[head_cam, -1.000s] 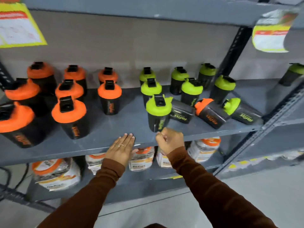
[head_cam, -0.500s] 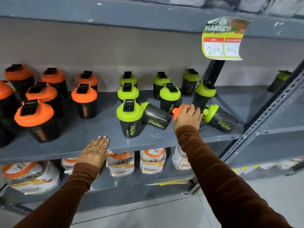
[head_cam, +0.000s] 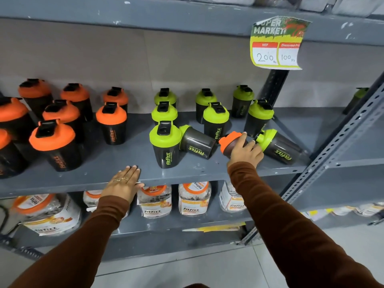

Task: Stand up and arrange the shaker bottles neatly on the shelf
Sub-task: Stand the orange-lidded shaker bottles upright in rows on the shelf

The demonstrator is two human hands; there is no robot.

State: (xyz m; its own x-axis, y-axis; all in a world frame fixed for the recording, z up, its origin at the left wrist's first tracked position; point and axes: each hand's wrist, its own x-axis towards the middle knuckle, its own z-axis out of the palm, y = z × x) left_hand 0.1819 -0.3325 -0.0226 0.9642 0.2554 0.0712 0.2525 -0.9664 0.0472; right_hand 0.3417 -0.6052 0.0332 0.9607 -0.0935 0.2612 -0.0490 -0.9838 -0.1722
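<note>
On the grey shelf (head_cam: 104, 175), several orange-lidded black shakers (head_cam: 52, 142) stand upright at the left and several green-lidded ones (head_cam: 165, 142) stand in the middle. Three bottles lie on their sides: a green-lidded one (head_cam: 197, 144) behind the front green bottle, an orange-lidded one (head_cam: 230, 143), and a green-lidded one (head_cam: 278, 148) at the right. My right hand (head_cam: 245, 151) is closed over the body of the lying orange-lidded bottle. My left hand (head_cam: 124, 182) rests flat, fingers spread, on the shelf's front edge.
A yellow price tag (head_cam: 276, 44) hangs from the shelf above. Clear jars with orange lids (head_cam: 194, 197) fill the lower shelf. A perforated metal upright (head_cam: 336, 146) bounds the right side; one more green-lidded bottle (head_cam: 356, 98) stands beyond it.
My right hand left the shelf's front edge, went right and closed on the fallen orange-lidded bottle. My view shifted right. My left hand stayed flat on the edge.
</note>
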